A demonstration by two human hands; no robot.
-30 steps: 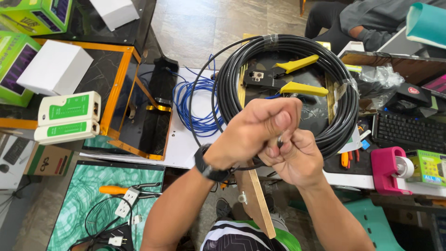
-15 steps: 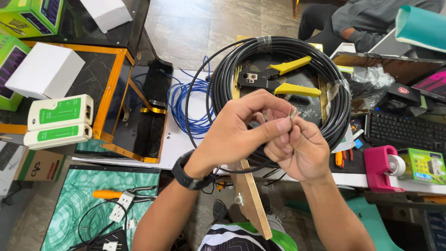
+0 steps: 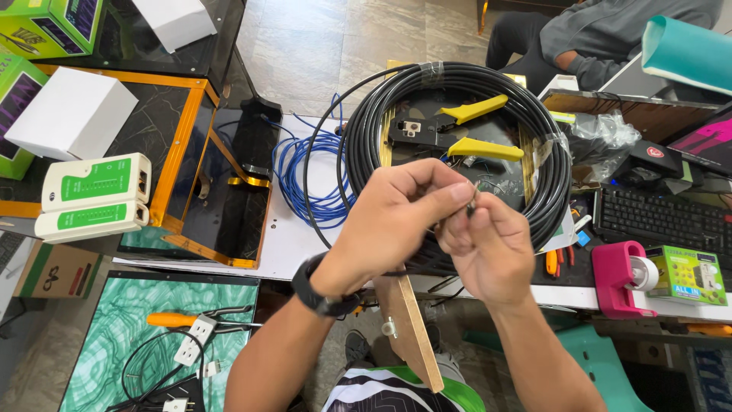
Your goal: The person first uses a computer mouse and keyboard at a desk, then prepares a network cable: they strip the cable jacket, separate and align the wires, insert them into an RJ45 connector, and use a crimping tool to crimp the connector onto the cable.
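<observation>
Far left of your hands sit green boxes (image 3: 53, 23) and a white box (image 3: 72, 114). Your left hand (image 3: 393, 221) and right hand (image 3: 488, 248) meet, pinching a cable end (image 3: 472, 200) above the black coil (image 3: 457, 145).

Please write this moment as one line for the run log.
left hand: pinches cable end | right hand: pinches same end | behind: black cable coil, crimping tool

Grey tiled floor (image 3: 320, 46), glass-top table w/ orange frame (image 3: 177, 145), teal chair (image 3: 602, 358), white desk (image 3: 297, 236), daylight.
</observation>
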